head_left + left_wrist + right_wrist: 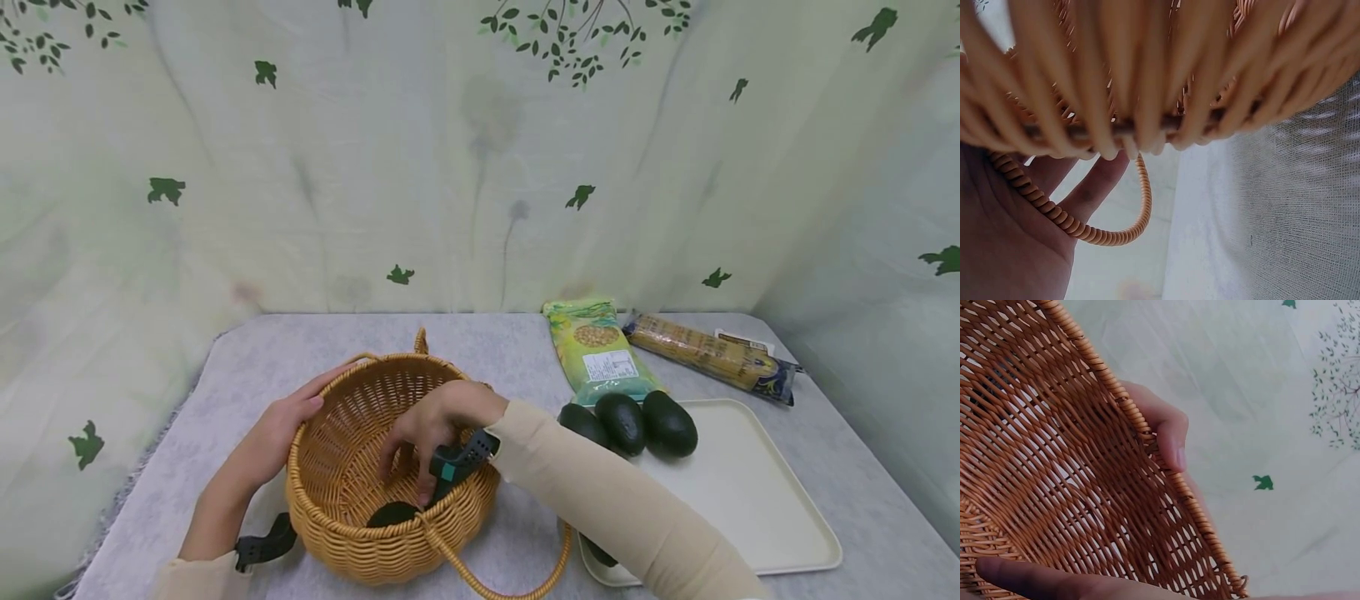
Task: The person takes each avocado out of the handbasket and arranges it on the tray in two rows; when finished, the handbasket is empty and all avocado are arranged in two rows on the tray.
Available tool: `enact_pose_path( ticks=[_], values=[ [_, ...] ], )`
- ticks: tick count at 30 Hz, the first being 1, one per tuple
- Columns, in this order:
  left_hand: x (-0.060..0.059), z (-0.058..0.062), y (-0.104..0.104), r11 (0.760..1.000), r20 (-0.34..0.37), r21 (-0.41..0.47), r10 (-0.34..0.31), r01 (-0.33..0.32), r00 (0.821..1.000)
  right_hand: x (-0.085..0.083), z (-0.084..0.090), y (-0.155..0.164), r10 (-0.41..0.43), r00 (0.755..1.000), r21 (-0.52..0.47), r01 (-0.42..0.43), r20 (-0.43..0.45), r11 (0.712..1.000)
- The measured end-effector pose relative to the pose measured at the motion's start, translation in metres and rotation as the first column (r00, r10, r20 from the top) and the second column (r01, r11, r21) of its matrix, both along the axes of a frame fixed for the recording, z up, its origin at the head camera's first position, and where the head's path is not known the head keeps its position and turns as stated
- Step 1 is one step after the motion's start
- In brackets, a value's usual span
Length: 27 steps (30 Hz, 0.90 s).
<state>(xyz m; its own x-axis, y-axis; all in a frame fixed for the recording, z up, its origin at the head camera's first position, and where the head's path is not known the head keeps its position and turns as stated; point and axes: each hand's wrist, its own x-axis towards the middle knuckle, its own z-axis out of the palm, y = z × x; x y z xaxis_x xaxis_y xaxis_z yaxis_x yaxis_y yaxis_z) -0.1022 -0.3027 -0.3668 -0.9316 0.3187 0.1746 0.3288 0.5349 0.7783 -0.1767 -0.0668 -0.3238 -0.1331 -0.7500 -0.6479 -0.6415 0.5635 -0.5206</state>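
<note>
steadying the round honey-coloured woven wicker basket (352,467) on the pale grey cloth-covered table (480,342): the left hand (281,425) cups its outer wall with the thumb hooked over the rim, seemingly to keep the tilted basket from rolling. reaching inside: the right hand (427,429), fingers spread downward and loosely bent, holding nothing visible. item within: one dark green avocado (392,514) on the basket floor, just below the right fingertips, apart from them as far as can be told, and across the basket from the left hand. basket's coiled loop handle (510,575) hangs slack toward the viewer. alongside, right: cream rectangular plastic tray (757,508) bearing three more dark avocados (626,423), likely the supply.
</note>
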Motion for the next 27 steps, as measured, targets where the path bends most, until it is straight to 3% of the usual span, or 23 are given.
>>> enact_pose_path(
  ticks=[3,7,10,14,21,27],
  values=[
    [-0.0006,-0.0009,-0.0003,1.000,-0.004,-0.001,-0.001,0.001,1.000,-0.0004,-0.0006,-0.0001,-0.014,1.000,-0.065,0.016,0.027,0.998],
    [-0.0016,-0.0020,-0.0013,1.000,-0.001,0.005,-0.004,0.004,1.000,-0.0012,-0.0020,-0.0001,-0.093,0.974,-0.210,0.136,0.204,0.968],
    [-0.0023,-0.0023,-0.0020,1.000,0.000,0.011,-0.009,0.009,1.000,-0.0029,-0.0022,-0.0002,-0.079,0.971,-0.286,0.143,0.224,0.948],
    [-0.0028,-0.0023,-0.0024,1.000,-0.002,0.016,-0.015,0.015,1.000,-0.0049,-0.0015,-0.0008,-0.021,0.998,-0.287,0.036,0.055,0.957],
    [-0.0026,-0.0025,-0.0026,1.000,-0.016,0.007,-0.021,0.021,1.000,-0.0040,-0.0014,0.0001,-0.062,0.998,-0.236,0.058,-0.007,0.970],
    [-0.0024,-0.0013,-0.0025,1.000,-0.005,0.008,-0.023,0.023,1.000,-0.0053,-0.0033,-0.0006,0.051,0.999,-0.316,-0.047,0.006,0.947]
  ],
)
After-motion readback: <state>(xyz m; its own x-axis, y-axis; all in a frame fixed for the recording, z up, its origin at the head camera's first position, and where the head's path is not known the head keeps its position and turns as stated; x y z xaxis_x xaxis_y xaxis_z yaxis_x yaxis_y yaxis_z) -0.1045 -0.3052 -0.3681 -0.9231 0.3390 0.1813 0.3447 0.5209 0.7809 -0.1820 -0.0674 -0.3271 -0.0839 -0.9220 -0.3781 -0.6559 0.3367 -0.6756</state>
